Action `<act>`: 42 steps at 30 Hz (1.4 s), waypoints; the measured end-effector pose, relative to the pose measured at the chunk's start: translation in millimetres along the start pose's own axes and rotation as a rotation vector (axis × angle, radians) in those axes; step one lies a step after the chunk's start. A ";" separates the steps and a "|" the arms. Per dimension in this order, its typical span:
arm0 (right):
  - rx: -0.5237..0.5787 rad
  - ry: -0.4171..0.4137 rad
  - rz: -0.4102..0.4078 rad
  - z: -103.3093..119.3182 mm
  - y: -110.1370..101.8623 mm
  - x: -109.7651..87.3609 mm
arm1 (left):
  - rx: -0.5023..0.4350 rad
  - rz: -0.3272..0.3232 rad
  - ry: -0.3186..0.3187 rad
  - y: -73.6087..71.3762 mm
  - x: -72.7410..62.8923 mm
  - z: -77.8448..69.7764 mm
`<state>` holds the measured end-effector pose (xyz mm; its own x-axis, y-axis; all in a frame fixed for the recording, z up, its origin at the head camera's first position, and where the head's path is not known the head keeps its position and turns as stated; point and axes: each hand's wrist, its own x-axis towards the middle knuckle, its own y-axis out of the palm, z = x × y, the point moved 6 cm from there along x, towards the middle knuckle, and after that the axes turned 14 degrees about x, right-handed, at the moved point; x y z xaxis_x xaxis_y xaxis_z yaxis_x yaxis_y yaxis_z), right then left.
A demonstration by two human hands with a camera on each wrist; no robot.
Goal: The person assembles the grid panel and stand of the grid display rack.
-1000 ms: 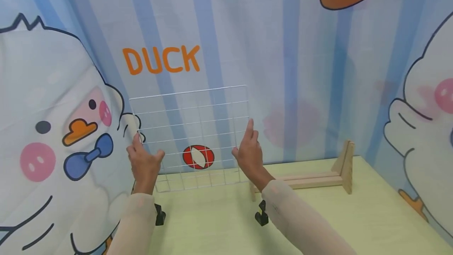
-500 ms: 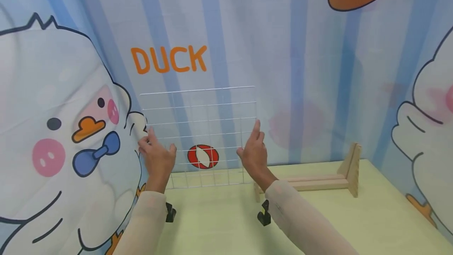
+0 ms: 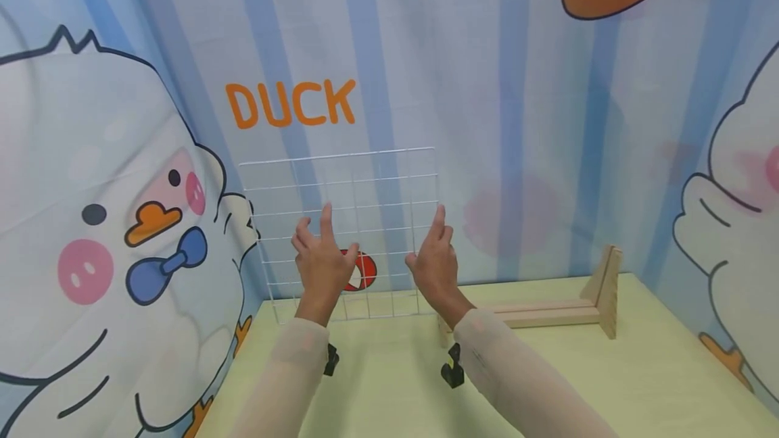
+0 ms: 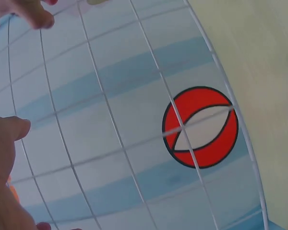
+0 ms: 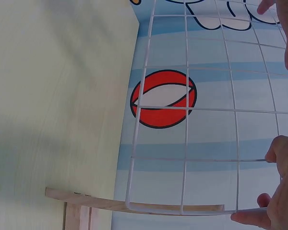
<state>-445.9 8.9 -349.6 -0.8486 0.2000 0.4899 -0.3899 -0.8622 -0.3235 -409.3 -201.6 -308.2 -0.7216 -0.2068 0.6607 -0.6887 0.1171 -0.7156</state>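
Observation:
A white wire grid panel [image 3: 355, 207] stands nearly upright above the pale yellow table [image 3: 389, 384]. My right hand [image 3: 436, 265] grips its right edge; in the right wrist view, the thumb and fingers of that hand [image 5: 285, 187] bend around the outer wire. My left hand [image 3: 325, 265] is in front of the panel's middle, fingers spread and loosely bent, holding nothing. In the left wrist view, the left thumb [image 4: 12, 128] appears apart from the wires. Whether any left fingertip touches the grid cannot be told.
A wooden stand [image 3: 548, 316] with upright end pieces lies at the table's back right, its left end partly behind my right arm. A patterned curtain [image 3: 475, 86] with duck prints hangs directly behind the table. Small black pieces [image 3: 453, 367] sit at my wrists.
My left hand has let go of the panel's left edge and moved right, in front of its middle. The right hand still grips the right edge. The view has shifted slightly left.

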 end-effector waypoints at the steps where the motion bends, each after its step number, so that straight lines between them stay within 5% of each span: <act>1: -0.003 -0.002 -0.001 0.1 0.1 -0.2 | -0.001 0.006 -0.002 1.4 -0.2 -3.0; 9: -0.021 -0.020 -0.016 0.7 1.9 -2.6 | 0.027 0.039 -0.016 10.4 -2.2 -21.0; 14: -0.014 -0.054 -0.016 3.8 5.1 -3.4 | -0.053 0.021 -0.024 15.3 0.7 -26.6; 19: -0.008 -0.047 -0.025 3.7 6.6 -5.2 | -0.120 -0.026 -0.049 14.0 5.0 -27.0; 42: -0.086 -0.002 0.090 -3.4 10.5 -13.6 | -0.060 -0.041 -0.045 17.8 -0.5 -12.4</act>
<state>-439.7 -1.3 -362.4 -0.8810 0.1223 0.4570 -0.3412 -0.8334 -0.4347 -422.1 -187.3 -318.4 -0.6897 -0.2562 0.6773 -0.7216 0.1658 -0.6722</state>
